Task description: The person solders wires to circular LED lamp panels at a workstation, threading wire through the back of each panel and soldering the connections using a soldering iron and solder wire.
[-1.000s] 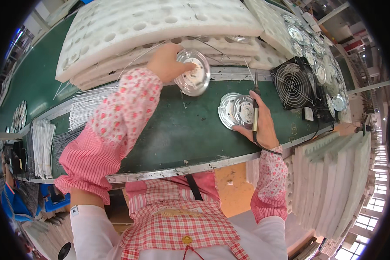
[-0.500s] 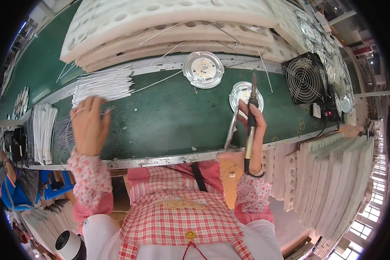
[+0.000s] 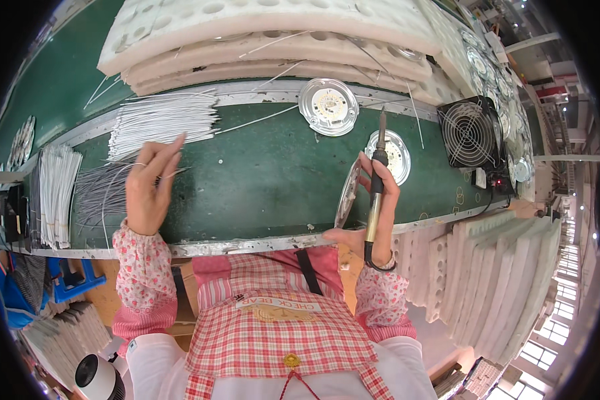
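Observation:
My left hand (image 3: 152,187) is over the bundle of grey wires (image 3: 100,193), its fingers closed on a thin grey wire. Above it lies a bundle of white wires (image 3: 160,120). My right hand (image 3: 377,207) grips a black-handled soldering iron (image 3: 376,193), tip pointing away from me, together with a silver disc (image 3: 347,195) held almost on edge. Just beyond, another silver disc with a light-coloured board (image 3: 397,160) lies on the green bench (image 3: 253,180); a similar disc (image 3: 329,107) lies farther back to its left.
Perforated white foam slabs (image 3: 260,20) are stacked at the back. A black fan (image 3: 467,133) with a wire grille stands right, beside many silver discs (image 3: 480,67). More white wires (image 3: 57,197) lie left. Foam slabs (image 3: 487,273) stand upright below the right end; a blue stool (image 3: 73,287) is lower left.
My left hand let go of a disc at the back, moved down-left and now pinches a wire. My right hand drew toward me, tilting its disc up alongside the iron.

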Demonstrator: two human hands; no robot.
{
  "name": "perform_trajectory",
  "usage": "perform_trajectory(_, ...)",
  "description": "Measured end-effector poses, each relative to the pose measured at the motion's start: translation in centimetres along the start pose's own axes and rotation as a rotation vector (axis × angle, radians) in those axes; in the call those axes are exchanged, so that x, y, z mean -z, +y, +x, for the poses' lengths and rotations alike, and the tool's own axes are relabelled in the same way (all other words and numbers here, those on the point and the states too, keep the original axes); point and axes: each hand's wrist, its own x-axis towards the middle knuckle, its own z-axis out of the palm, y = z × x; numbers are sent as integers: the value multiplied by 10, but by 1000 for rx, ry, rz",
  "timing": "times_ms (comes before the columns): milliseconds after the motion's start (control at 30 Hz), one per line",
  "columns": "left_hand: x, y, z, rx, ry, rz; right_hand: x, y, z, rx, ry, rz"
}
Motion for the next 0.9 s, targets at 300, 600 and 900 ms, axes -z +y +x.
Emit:
perform_trajectory(300,-39,44,6,14,-351,-327,101,9,-13,-57,-15,-644)
perform_trajectory(600,-61,56,3,56,-404,-328,106,31,12,-113,-20,-673)
perform_trajectory(900,-65,76,12,122,-390,-361,50,38,38,-79,-6,-304)
